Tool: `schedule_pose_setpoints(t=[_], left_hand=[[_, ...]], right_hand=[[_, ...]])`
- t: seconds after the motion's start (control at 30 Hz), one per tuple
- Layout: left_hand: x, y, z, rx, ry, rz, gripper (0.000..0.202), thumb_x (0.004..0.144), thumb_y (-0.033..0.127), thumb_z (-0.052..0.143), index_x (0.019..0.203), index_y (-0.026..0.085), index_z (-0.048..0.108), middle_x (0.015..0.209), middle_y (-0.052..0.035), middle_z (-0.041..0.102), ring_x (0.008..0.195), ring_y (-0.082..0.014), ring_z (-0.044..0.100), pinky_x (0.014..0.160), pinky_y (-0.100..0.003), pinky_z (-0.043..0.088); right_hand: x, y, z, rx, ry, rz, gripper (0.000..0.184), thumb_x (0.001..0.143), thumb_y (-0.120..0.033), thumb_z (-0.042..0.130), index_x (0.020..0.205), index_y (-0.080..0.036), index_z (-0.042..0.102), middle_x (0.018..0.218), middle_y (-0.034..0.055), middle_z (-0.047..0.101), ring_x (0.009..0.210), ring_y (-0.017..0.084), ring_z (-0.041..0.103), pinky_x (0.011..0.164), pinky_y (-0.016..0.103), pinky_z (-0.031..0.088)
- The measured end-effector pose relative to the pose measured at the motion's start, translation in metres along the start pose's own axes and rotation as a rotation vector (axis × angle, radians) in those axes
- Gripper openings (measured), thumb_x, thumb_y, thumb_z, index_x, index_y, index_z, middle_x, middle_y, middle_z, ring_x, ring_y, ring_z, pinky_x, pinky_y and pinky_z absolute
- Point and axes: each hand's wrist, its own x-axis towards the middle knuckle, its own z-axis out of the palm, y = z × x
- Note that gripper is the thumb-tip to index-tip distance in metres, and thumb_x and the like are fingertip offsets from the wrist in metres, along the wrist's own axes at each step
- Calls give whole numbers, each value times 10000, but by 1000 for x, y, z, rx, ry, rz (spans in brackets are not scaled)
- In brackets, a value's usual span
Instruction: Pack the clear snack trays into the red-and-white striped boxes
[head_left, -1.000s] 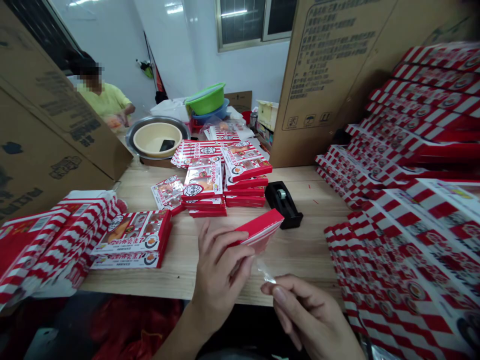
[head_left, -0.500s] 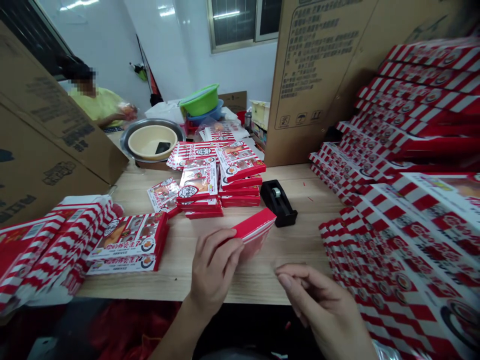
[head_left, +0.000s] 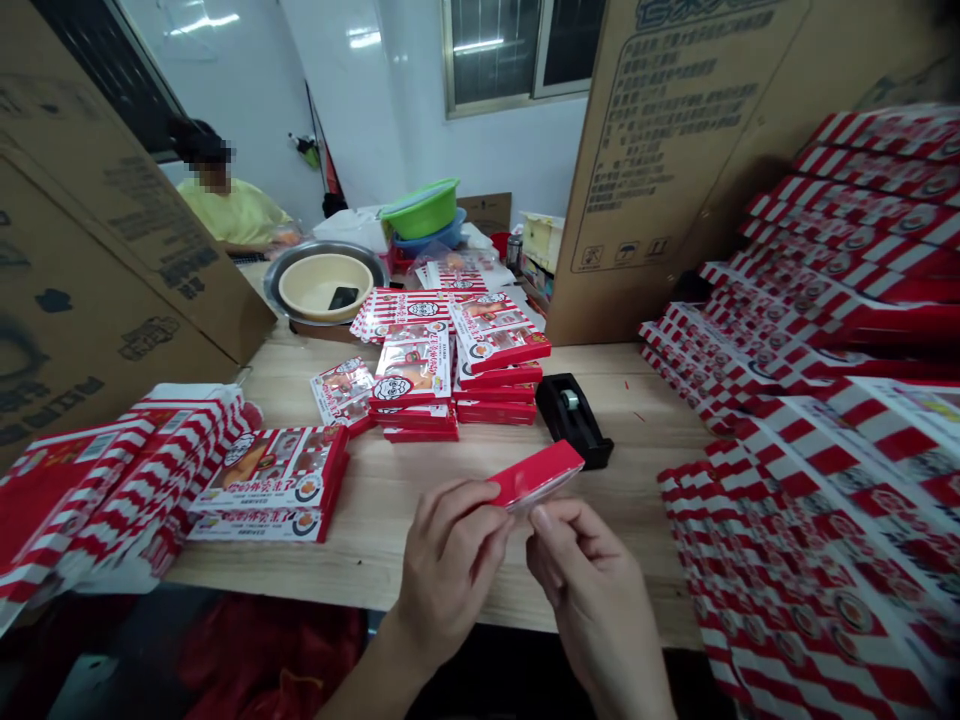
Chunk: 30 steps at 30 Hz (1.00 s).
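My left hand (head_left: 454, 550) is closed around a red box (head_left: 540, 472), held tilted above the table with a plain red side facing up. At the box's near right edge is my right hand (head_left: 589, 560), thumb and forefinger pinched together. What they pinch is barely visible; it looks like a small piece of clear tape. Just beyond the box stands a black tape dispenser (head_left: 574, 420) with a roll in it. The underside of the box is hidden by my hands.
Stacked red-and-white boxes (head_left: 412, 375) lie mid-table, with two more boxes (head_left: 270, 480) at left beside flattened cartons (head_left: 112, 490). Tall box piles (head_left: 817, 540) line the right. Cardboard panels (head_left: 637, 180) flank the table. A basin (head_left: 326, 285) and a person in yellow (head_left: 232, 212) are behind.
My right hand has moved left and up to the edge of the red box. The box has tilted slightly in my left hand. The whole view has shifted a little.
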Motion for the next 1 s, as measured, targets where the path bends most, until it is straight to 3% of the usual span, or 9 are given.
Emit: schedule_pose_setpoints(t=[0.23, 0.4, 0.5, 0.6, 0.73, 0.87, 0.93, 1.0], left_hand=[[12, 4, -7, -35, -145, -125, 255, 898, 157, 534, 1152, 169, 516, 968, -65, 636, 888, -147, 619, 766, -241, 534], [12, 0, -13, -1, -276, -62, 303, 903, 119, 508, 1198, 179, 537, 987, -71, 629, 889, -160, 606, 759, -269, 532], [15, -2, -15, 36, -325, -29, 351, 889, 105, 508, 1240, 122, 508, 950, -85, 654, 858, -179, 614, 748, -294, 535], [23, -5, -15, 61, -338, -29, 308, 897, 145, 498, 1200, 96, 523, 926, -93, 679, 844, -190, 635, 746, -305, 538], [31, -10, -11, 202, -304, -43, 280, 918, 323, 505, 1093, 113, 570, 915, -92, 702, 820, -206, 665, 733, -326, 544], [32, -17, -10, 360, -286, -1, 275, 911, 377, 500, 961, 127, 602, 808, -80, 709, 702, -222, 675, 619, -338, 542], [37, -18, -12, 320, -305, -4, 224, 916, 347, 500, 933, 149, 603, 806, -65, 706, 705, -210, 677, 607, -316, 540], [48, -12, -14, 213, -250, -35, 168, 913, 307, 519, 981, 173, 594, 882, -50, 705, 789, -186, 679, 675, -285, 547]], right_hand=[[-1, 3, 7, -16, 111, 51, 448, 622, -523, 775, 555, -158, 524, 417, -90, 353, 391, 33, 269, 388, 159, 230], [0, 6, 10, -99, 179, -24, 458, 648, -550, 737, 553, -166, 505, 406, -94, 348, 380, 37, 247, 376, 166, 209], [4, 12, 9, -185, 199, -64, 454, 658, -568, 711, 563, -165, 525, 420, -87, 359, 399, 49, 259, 389, 180, 224], [13, 30, 4, -247, 192, -51, 521, 628, -641, 676, 498, -181, 467, 423, -77, 351, 419, 62, 269, 409, 202, 246], [29, 61, -7, -266, 148, 3, 609, 561, -745, 618, 436, -226, 325, 407, -77, 298, 408, 66, 236, 399, 222, 237], [34, 73, -24, -320, 105, 3, 564, 578, -693, 643, 438, -220, 372, 383, -70, 337, 391, 73, 267, 404, 225, 250], [31, 71, -36, -355, 105, -8, 534, 582, -667, 656, 450, -214, 406, 384, -65, 363, 391, 80, 303, 413, 225, 268], [23, 67, -48, -391, 129, -23, 520, 601, -666, 636, 466, -214, 418, 393, -62, 373, 395, 85, 321, 413, 222, 273]])
